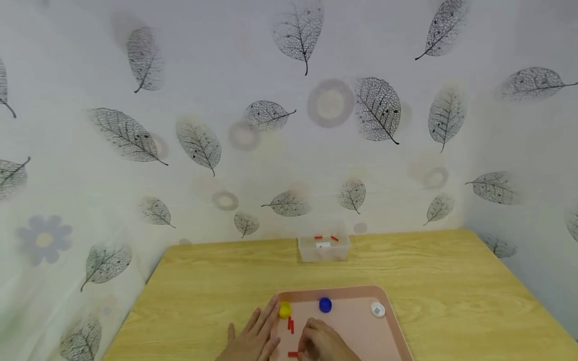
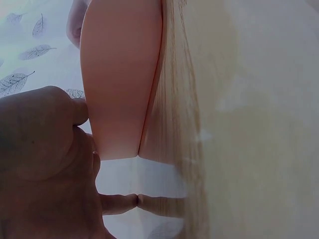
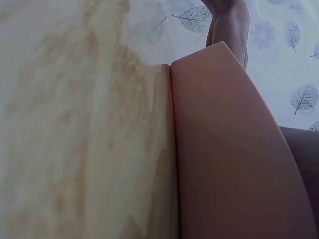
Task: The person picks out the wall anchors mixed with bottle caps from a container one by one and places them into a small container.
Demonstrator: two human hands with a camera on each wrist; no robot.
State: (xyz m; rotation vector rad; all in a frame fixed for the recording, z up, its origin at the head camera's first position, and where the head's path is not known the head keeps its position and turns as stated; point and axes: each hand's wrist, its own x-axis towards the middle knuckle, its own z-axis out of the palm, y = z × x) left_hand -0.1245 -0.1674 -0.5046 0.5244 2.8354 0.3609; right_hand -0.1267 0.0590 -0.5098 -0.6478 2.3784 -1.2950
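A person's right hand (image 1: 322,341), fingers curled, pinches the right end of a red stick (image 1: 293,354) low over the near left part of a pink tray (image 1: 336,290) on a wooden worktop (image 1: 217,281). The stick's long axis runs left to right, its free end pointing left toward the person's left hand (image 1: 255,336). That hand, fingers extended and spread, lies along the tray's left rim and grips nothing; the left wrist view shows one finger touching the worktop outside the tray wall.

Just beyond the held stick, two red sticks (image 1: 292,327) lie side by side, their long axes pointing away from the person, toward a yellow cap (image 1: 284,310) in the far left corner. A blue cap (image 1: 325,305) sits near the middle of the far side, and a white cap (image 1: 377,310) bearing a grey diamond shape occupies the far right corner.

Behind the tray, a translucent box (image 1: 323,254) with red pieces carries a white label (image 1: 322,245), its dark mark too small to read.
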